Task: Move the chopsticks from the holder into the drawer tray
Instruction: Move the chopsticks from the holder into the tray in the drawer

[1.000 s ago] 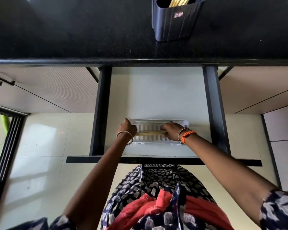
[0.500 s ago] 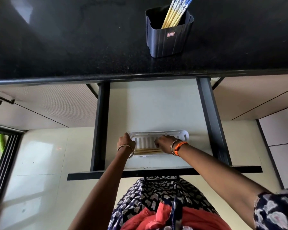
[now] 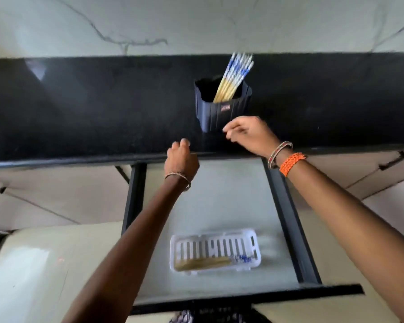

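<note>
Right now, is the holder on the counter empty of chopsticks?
No, a bundle of chopsticks stands leaning in the black holder, while others lie in the white tray.

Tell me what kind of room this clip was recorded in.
Most likely a home kitchen: a black stone counter with a holder of chopsticks, and an open drawer below holding a white tray.
</note>
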